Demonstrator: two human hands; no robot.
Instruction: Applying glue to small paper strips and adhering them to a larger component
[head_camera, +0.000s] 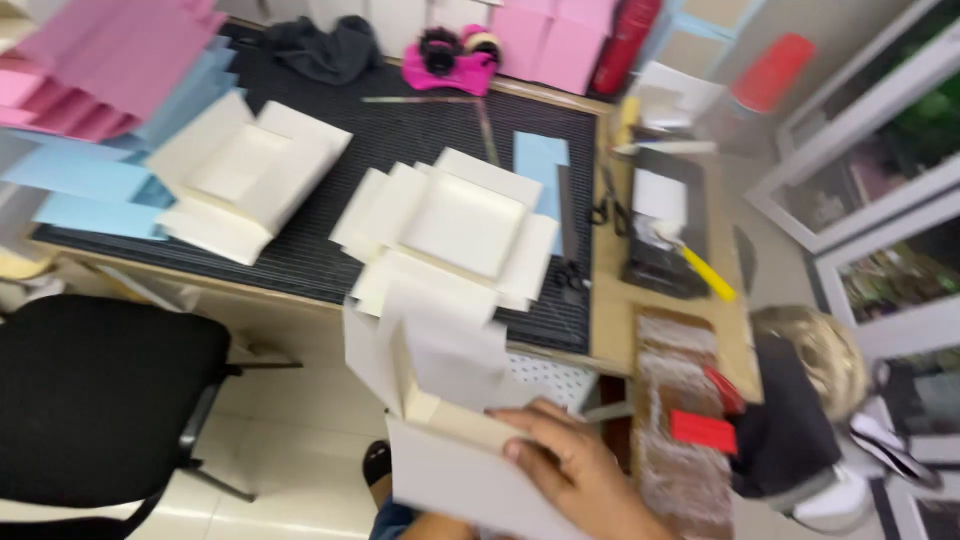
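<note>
A black chair (95, 400) stands at the far left below the desk (610, 310); pink and blue sheets (110, 70) are heaped at its left end; two cream box blanks (245, 170) (455, 220) lie flat on the dark mat (400, 130); nearer, one hand (580, 470), which one I cannot tell, clasps a half-folded cream box (440, 400) held off the desk; I judge it best to keep the flaps square and crease firmly; scissors (610, 205) lie further right.
</note>
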